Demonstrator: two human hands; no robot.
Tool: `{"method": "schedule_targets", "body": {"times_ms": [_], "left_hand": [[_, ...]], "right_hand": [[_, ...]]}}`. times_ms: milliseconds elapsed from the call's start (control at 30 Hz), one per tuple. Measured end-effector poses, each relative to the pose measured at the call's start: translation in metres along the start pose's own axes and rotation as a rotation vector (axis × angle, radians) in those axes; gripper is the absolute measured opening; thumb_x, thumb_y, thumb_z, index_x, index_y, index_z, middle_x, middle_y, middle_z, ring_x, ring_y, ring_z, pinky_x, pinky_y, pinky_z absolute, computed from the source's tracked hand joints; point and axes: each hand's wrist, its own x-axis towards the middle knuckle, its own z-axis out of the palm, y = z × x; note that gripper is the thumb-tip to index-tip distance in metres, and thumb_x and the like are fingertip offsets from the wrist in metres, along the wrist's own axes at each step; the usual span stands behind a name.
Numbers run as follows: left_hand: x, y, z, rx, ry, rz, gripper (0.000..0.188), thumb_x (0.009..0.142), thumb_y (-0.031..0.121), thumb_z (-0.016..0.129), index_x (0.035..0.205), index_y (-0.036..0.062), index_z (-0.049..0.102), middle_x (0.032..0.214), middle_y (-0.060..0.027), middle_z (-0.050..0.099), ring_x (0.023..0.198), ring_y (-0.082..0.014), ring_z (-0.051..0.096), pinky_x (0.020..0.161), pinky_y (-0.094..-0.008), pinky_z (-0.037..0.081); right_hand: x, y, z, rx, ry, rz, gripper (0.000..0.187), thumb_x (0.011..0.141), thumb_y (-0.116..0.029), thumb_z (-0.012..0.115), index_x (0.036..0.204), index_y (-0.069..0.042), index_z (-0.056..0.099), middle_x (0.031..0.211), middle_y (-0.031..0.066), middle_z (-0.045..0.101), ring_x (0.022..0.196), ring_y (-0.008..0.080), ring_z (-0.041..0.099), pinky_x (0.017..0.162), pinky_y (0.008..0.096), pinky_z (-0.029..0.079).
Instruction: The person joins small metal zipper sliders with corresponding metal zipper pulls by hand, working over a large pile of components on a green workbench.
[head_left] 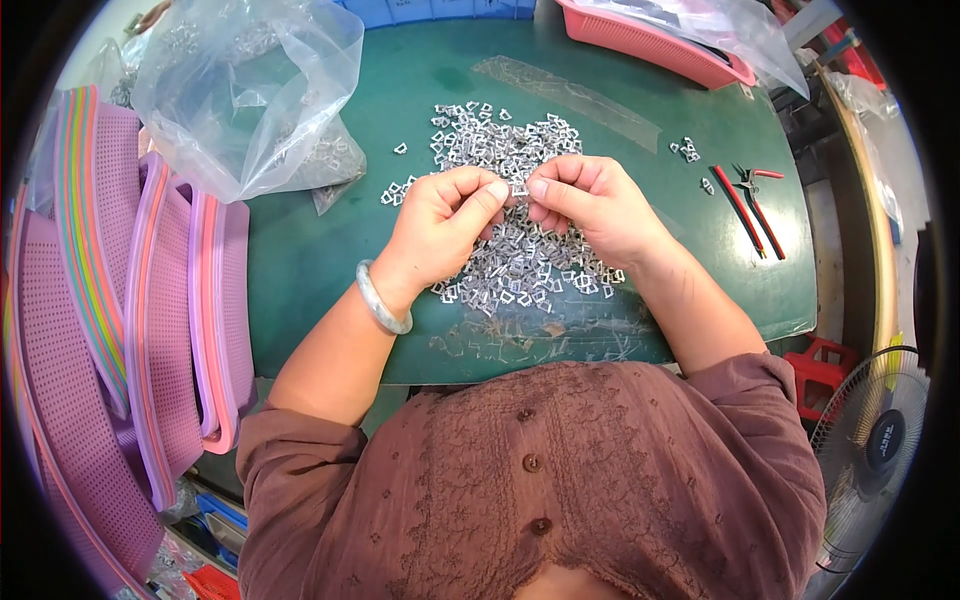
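Observation:
A heap of small silvery metal buckle-like pieces (510, 265) is spread over the green tabletop (320, 260). Over the heap's middle, my left hand (450, 215) and my right hand (590, 205) meet almost fingertip to fingertip. Both are closed in a pinch, thumb against fingers. Between them shows one small metal piece (519, 188), which my right thumb and finger grip. What my left fingertips pinch is too small and too covered to make out. A pale bangle circles my left wrist.
Red-handled pliers (752, 195) lie at the right beside a few loose metal pieces (685, 150). Back left stands a clear plastic bag (250, 110); purple perforated baskets (165, 330) are stacked left. A pink basket (660, 50) sits at the back right, a fan (870, 450) lower right.

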Motion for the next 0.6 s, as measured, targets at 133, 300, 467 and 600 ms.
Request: {"method": "schedule_targets", "body": {"times_ms": [133, 300, 467, 600], "left_hand": [[-0.0005, 0.0017, -0.0010, -0.020, -0.016, -0.047, 0.014, 0.084, 0.015, 0.051, 0.081, 0.0025, 0.058, 0.065, 0.0018, 0.054, 0.054, -0.0031, 0.046, 0.050, -0.0159, 0.038], [0.0000, -0.0020, -0.0004, -0.024, -0.025, -0.010, 0.014, 0.084, 0.013, 0.051, 0.081, 0.0024, 0.059, 0.066, 0.0012, 0.054, 0.056, -0.0030, 0.046, 0.050, -0.0158, 0.038], [-0.0001, -0.0021, 0.0000, -0.015, -0.017, -0.012, 0.013, 0.084, 0.013, 0.051, 0.081, 0.0026, 0.058, 0.066, 0.0013, 0.054, 0.055, -0.0029, 0.046, 0.050, -0.0155, 0.038], [-0.0001, 0.0006, 0.0005, -0.009, -0.014, -0.030, 0.013, 0.084, 0.014, 0.052, 0.081, 0.0033, 0.059, 0.066, 0.0015, 0.054, 0.055, -0.0028, 0.046, 0.049, -0.0150, 0.037]], "right_hand": [[0.0003, -0.0001, -0.0004, 0.000, -0.005, -0.003, 0.014, 0.082, -0.016, 0.055, 0.081, -0.003, 0.060, 0.067, 0.0005, 0.057, 0.059, 0.0050, 0.048, 0.056, 0.0175, 0.040], [0.0004, 0.0007, -0.0003, -0.026, -0.005, -0.023, 0.014, 0.081, -0.016, 0.056, 0.082, -0.002, 0.059, 0.067, 0.0006, 0.057, 0.060, 0.0048, 0.049, 0.056, 0.0178, 0.041], [-0.0002, 0.0011, 0.0012, -0.024, 0.012, -0.040, 0.015, 0.081, -0.015, 0.056, 0.083, -0.001, 0.059, 0.069, 0.0012, 0.057, 0.062, 0.0052, 0.050, 0.058, 0.0186, 0.042], [0.0002, 0.0027, 0.0002, -0.037, 0.001, -0.069, 0.014, 0.080, -0.014, 0.057, 0.084, 0.000, 0.059, 0.070, 0.0016, 0.057, 0.063, 0.0058, 0.051, 0.060, 0.0192, 0.043]]}}
